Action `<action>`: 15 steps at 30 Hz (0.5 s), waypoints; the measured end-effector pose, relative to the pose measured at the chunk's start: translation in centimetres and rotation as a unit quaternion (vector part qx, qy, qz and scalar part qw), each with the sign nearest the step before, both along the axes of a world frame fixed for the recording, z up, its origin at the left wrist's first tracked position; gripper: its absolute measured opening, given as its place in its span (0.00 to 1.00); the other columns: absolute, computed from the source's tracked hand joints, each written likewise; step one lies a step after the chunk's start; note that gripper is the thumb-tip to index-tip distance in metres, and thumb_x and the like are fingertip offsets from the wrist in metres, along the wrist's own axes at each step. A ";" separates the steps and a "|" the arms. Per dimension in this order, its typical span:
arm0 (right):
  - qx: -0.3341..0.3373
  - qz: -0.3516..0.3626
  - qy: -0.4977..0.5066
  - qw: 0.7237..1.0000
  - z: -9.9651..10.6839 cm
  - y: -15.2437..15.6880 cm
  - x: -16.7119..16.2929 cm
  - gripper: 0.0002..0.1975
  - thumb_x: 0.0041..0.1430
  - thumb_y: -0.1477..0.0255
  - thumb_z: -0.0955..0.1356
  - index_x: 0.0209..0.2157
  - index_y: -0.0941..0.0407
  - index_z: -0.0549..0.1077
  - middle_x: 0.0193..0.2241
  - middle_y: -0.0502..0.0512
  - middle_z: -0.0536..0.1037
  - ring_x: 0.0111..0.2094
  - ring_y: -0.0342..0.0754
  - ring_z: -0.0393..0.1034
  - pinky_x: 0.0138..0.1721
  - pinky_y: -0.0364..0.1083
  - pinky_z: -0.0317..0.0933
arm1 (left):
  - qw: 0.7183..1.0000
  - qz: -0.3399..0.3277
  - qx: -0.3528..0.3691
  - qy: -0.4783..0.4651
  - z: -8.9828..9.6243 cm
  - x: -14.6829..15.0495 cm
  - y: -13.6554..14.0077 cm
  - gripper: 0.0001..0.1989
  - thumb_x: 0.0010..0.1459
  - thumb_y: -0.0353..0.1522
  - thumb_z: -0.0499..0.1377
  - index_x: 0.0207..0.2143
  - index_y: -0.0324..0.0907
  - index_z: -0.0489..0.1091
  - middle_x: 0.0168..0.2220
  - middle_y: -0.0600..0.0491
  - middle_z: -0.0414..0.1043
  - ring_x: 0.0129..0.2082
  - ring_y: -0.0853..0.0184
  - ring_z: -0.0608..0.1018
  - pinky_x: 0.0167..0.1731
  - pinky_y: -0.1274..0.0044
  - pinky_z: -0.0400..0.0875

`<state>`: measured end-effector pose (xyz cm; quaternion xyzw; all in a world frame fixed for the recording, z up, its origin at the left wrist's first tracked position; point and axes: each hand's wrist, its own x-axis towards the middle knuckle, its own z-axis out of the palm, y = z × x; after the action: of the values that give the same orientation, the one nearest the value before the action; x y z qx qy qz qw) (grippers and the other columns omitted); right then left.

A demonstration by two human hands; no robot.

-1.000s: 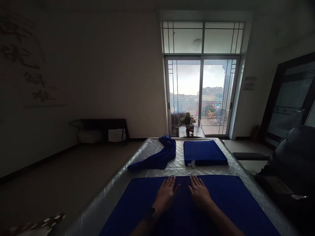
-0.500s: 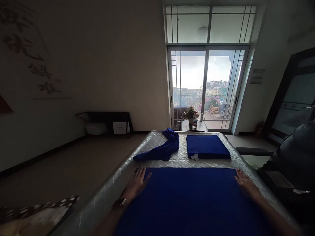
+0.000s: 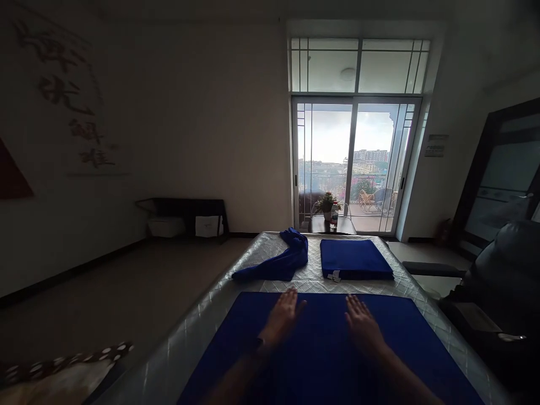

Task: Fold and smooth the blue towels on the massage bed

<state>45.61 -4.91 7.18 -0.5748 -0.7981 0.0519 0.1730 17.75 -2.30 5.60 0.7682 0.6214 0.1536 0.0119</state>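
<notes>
On the left wall there is big dark writing (image 3: pixel 70 90), but I can't read it for sure. Next, low by the wall, a white bag (image 3: pixel 207 226) has a mark too faint to read. Then comes a bed with a shiny silver cover (image 3: pixel 169 354). Toward its far end, a loose blue cloth (image 3: pixel 295 256) lies all bunched up and not folded. Nearer, a big blue cloth (image 3: pixel 323 343) is spread out, and it looks flat and mostly smooth, with its far edge quite straight. The left hand (image 3: pixel 282 319) is open over it, palm down, fingers out, holding nothing. Past the bed is a bottle (image 3: pixel 334 215) with a label too small to read. The folded blue cloth (image 3: pixel 356 259) makes a neat pile that looks done, and its white tag (image 3: pixel 334 277) is too tiny to read. The right hand (image 3: pixel 363 323) is open too, flat over the big cloth, holding nothing. I can't tell if either hand presses down. The sign (image 3: pixel 436 146) on the right wall is too small to read.
</notes>
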 end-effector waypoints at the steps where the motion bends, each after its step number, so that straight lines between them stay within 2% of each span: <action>1: -0.012 0.022 -0.008 1.000 -0.6 -0.2 -1.1 0.26 0.75 0.62 0.58 0.69 0.55 0.64 0.71 0.62 0.62 0.71 0.58 0.55 0.71 0.60 0.51 | 1.000 -0.031 -0.001 -0.001 -0.3 2.9 -0.7 0.40 0.73 0.52 0.34 0.72 0.35 0.56 0.74 0.43 0.53 0.74 0.56 0.55 0.72 0.67 0.51; 4: -0.052 0.088 -0.039 0.994 -2.6 -1.0 -4.1 0.30 0.73 0.66 0.55 0.73 0.57 0.55 0.74 0.60 0.52 0.75 0.56 0.43 0.74 0.58 0.41 | 0.993 -0.105 -0.036 -0.031 -1.4 8.9 -2.7 0.40 0.73 0.51 0.32 0.74 0.35 0.52 0.74 0.42 0.52 0.74 0.56 0.55 0.73 0.61 0.53; 7: -0.063 0.091 -0.054 0.992 -3.3 -1.7 -5.3 0.32 0.71 0.65 0.56 0.74 0.56 0.51 0.74 0.58 0.48 0.75 0.56 0.40 0.74 0.60 0.40 | 0.990 -0.110 -0.061 -0.056 -2.0 9.8 -4.0 0.39 0.73 0.51 0.31 0.75 0.36 0.49 0.75 0.41 0.50 0.75 0.56 0.52 0.73 0.57 0.52; 9: -0.076 0.068 -0.055 0.993 -3.0 -2.0 -5.0 0.32 0.73 0.63 0.53 0.74 0.59 0.50 0.74 0.59 0.48 0.75 0.54 0.39 0.74 0.59 0.39 | 0.991 -0.104 -0.062 -0.048 -2.2 8.3 -4.4 0.38 0.73 0.51 0.33 0.75 0.38 0.48 0.75 0.42 0.49 0.75 0.55 0.52 0.72 0.56 0.52; 11: -0.092 0.041 -0.049 0.994 -2.5 -2.2 -3.8 0.34 0.73 0.59 0.50 0.73 0.62 0.51 0.74 0.59 0.48 0.75 0.53 0.40 0.74 0.57 0.40 | 0.994 -0.087 -0.057 -0.035 -2.5 5.5 -4.7 0.38 0.73 0.51 0.36 0.75 0.39 0.49 0.75 0.43 0.48 0.75 0.53 0.53 0.72 0.56 0.53; 13: -0.095 0.013 -0.037 0.995 -2.6 -2.4 -1.4 0.36 0.73 0.56 0.50 0.73 0.62 0.52 0.74 0.58 0.49 0.75 0.52 0.40 0.74 0.56 0.40 | 0.997 -0.055 -0.055 -0.024 -3.3 1.6 -5.2 0.37 0.72 0.52 0.37 0.75 0.41 0.50 0.75 0.45 0.48 0.74 0.52 0.54 0.72 0.55 0.53; 15: -0.087 -0.020 -0.031 0.996 -3.3 -2.6 2.5 0.37 0.72 0.53 0.50 0.73 0.59 0.53 0.74 0.55 0.50 0.75 0.51 0.40 0.75 0.57 0.39 | 0.998 -0.004 -0.056 -0.014 -4.6 -3.5 -6.4 0.37 0.71 0.53 0.39 0.74 0.46 0.51 0.75 0.50 0.49 0.74 0.53 0.54 0.72 0.56 0.54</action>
<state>48.08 -7.51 3.83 -0.6048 -0.7840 0.0997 0.0983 14.22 -8.68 0.99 0.7668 0.6255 0.1292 0.0640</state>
